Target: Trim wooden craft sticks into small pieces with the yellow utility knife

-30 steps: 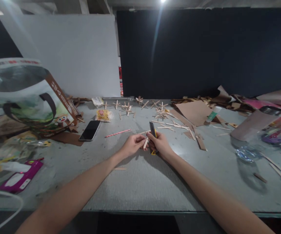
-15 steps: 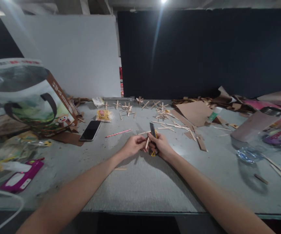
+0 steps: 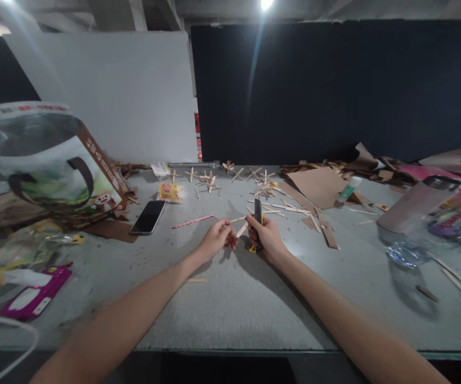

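Observation:
My right hand (image 3: 267, 234) is closed around a black and yellow utility knife (image 3: 258, 213), which stands upright in the grip. A short wooden craft stick (image 3: 241, 230) pokes out to the left from the same hand's fingertips. Just left of that stick, my left hand (image 3: 219, 236) hovers with loosely curled fingers apart and nothing visible in them. Behind the hands another wooden stick (image 3: 237, 219) lies on the table. A pink striped straw (image 3: 192, 221) rests to the left, and a stick piece (image 3: 197, 279) lies nearer the front.
Crossed sticks (image 3: 210, 181) and loose sticks (image 3: 290, 208) lie farther back. Leftward are a phone (image 3: 149, 217), a snack packet (image 3: 171, 192), a large bag (image 3: 54, 170) and a magenta device (image 3: 36, 293). Cardboard (image 3: 318, 185), a glue stick (image 3: 349, 189) and a tumbler (image 3: 418, 205) stand rightward.
My hands have moved apart. My left hand has let go of the short craft stick and shifted left; my right hand, with knife and stick, has moved slightly right.

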Motion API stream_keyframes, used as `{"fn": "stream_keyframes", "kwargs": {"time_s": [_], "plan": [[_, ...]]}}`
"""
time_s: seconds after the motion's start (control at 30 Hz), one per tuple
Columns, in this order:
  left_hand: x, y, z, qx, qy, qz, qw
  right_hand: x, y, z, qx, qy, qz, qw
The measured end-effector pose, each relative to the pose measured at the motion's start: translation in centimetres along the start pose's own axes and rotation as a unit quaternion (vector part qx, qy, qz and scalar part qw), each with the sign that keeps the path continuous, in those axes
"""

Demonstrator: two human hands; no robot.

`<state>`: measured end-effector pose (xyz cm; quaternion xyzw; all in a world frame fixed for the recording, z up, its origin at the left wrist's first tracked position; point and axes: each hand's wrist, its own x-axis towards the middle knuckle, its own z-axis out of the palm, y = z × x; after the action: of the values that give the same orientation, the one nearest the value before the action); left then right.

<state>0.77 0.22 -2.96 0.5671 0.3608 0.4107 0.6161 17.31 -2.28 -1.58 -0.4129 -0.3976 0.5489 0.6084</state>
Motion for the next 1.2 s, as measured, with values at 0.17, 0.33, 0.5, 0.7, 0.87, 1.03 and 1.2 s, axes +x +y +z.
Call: {"fn": "stream_keyframes", "kwargs": {"time_s": [0.17, 0.33, 0.5, 0.7, 0.87, 1.03, 1.2], "plan": [[0.1, -0.2, -0.2, 0.016, -0.002, 0.016, 1.000, 0.0, -0.1, -0.2, -0.011, 0.028, -0.016, 0.999], [0.2, -0.2, -0.5, 0.002, 0.022, 0.068, 0.997, 0.0, -0.3, -0.4, -0.029, 0.040, -0.035, 0.998], [-0.2, 0.4, -0.4, 0.005, 0.040, 0.085, 0.996, -0.1, -0.2, -0.3, -0.054, 0.035, -0.040, 0.997], [-0.1, 0.3, -0.3, 0.052, 0.054, 0.128, 0.989, -0.3, 0.2, 0.1, -0.109, 0.008, -0.044, 0.993], [0.3, 0.0, -0.4, 0.063, 0.082, 0.173, 0.980, -0.9, 0.0, 0.8, -0.143, -0.025, -0.043, 0.988], [0.0, 0.0, -0.3, 0.078, 0.070, 0.173, 0.979, -1.2, -0.3, 1.2, -0.163, -0.049, -0.052, 0.984], [0.2, -0.4, -0.3, 0.068, 0.077, 0.177, 0.979, -1.0, -0.2, 0.7, -0.236, -0.061, -0.082, 0.966]]}}
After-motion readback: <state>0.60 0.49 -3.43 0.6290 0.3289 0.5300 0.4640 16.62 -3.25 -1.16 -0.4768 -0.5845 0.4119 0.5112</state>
